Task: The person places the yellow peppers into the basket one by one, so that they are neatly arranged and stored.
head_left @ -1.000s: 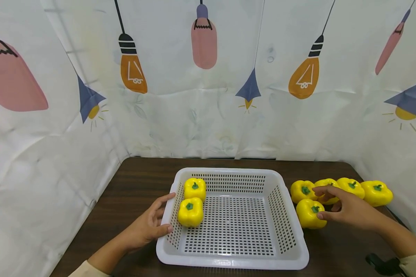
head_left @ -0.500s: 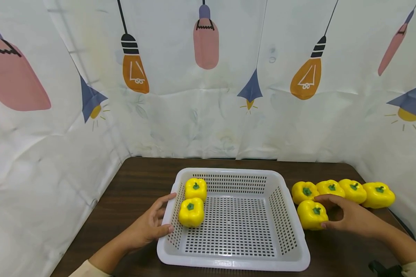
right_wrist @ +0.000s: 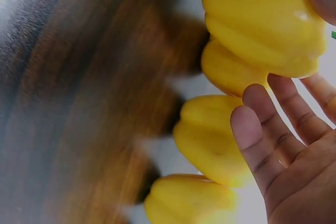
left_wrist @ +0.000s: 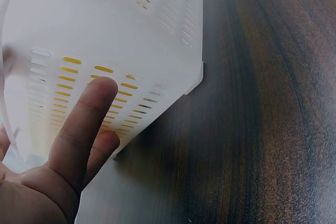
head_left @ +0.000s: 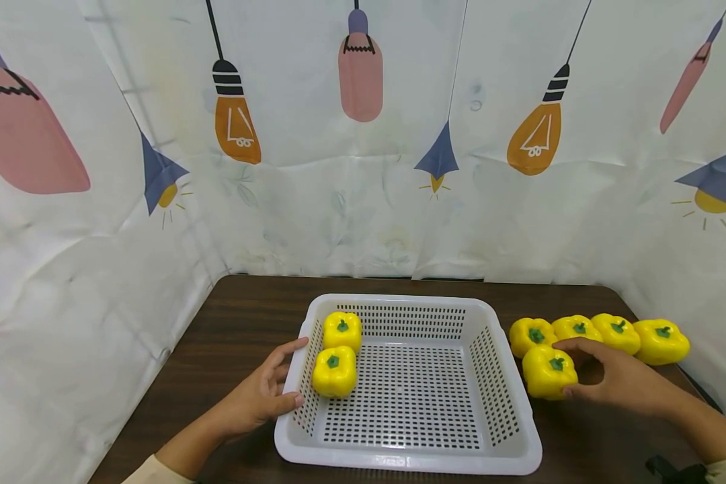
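A white perforated plastic basket (head_left: 399, 460) sits on the dark table. My left hand (head_left: 256, 398) holds its left side, thumb and index fingertip at the rim; in the left wrist view other fingers (left_wrist: 86, 124) lie against the slotted outer wall. Two yellow bell peppers, one behind (head_left: 342, 331) and one in front (head_left: 334, 374), stand along the basket's left inside. To the right of the basket, my right hand (head_left: 622, 378) pinches another yellow bell pepper (head_left: 547, 374) between thumb and fingertips. In the right wrist view this pepper (right_wrist: 262, 22) appears above the others.
Several yellow bell peppers (head_left: 616, 333) form a row behind my right hand, right of the basket. The wooden tabletop (head_left: 248, 323) ends at a white curtain (head_left: 351, 222) printed with lamps. A dark object (head_left: 671, 470) lies by the right wrist.
My right hand has closed its thumb and fingertips on the front pepper and raised it slightly. The left hand has stayed on the basket.
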Demonstrator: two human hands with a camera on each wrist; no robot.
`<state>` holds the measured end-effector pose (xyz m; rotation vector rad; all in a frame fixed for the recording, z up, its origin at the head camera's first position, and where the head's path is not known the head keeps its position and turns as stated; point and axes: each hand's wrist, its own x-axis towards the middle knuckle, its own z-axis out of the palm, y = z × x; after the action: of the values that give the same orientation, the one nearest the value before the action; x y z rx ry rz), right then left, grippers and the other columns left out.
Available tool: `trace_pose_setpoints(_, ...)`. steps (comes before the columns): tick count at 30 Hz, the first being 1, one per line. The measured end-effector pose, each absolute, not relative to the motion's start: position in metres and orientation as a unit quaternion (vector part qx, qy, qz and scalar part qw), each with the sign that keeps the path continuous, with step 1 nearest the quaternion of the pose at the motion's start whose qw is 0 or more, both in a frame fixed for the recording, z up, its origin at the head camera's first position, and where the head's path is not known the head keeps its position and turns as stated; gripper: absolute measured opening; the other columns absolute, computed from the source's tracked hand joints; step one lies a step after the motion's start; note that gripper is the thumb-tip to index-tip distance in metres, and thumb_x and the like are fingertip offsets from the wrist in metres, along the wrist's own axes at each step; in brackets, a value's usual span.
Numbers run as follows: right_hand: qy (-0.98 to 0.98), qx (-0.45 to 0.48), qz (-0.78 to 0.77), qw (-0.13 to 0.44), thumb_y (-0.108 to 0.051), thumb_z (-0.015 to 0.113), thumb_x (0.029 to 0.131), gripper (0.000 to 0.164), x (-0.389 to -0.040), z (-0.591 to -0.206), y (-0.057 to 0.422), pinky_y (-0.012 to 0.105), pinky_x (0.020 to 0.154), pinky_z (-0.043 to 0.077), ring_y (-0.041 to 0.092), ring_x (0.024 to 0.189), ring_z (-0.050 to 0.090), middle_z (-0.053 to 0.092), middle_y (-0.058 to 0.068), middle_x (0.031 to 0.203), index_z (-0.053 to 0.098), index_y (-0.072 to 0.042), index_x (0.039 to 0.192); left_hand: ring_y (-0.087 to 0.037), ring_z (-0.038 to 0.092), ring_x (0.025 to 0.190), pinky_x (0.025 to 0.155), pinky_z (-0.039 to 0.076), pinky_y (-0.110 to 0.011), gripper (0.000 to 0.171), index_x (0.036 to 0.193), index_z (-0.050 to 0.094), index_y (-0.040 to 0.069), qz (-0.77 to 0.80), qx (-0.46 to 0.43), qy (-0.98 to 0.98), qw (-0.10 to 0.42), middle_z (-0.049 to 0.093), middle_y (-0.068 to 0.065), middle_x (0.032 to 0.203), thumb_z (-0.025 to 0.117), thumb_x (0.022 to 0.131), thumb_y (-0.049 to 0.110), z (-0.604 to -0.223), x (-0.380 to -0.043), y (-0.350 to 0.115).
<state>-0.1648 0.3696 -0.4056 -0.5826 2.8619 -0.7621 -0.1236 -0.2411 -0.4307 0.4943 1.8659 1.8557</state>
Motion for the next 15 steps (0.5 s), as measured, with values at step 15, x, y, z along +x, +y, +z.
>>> trace_pose_setpoints(15,0.939,-0.213,-0.269,-0.013,-0.030,0.089,0.081,0.064,-0.163,-0.371,0.370,0.026,0.070,0.058,0.006,0.084,0.063,0.061,0.003,0.113,0.057,-0.019,0.136,-0.050,0.062,0.115,0.085,0.058,-0.058,0.086,0.160,0.007,0.021,0.675,0.177,0.678,0.232,0.038,-0.034,0.147,0.064,0.098,0.004,-0.430,-0.124,-0.241)
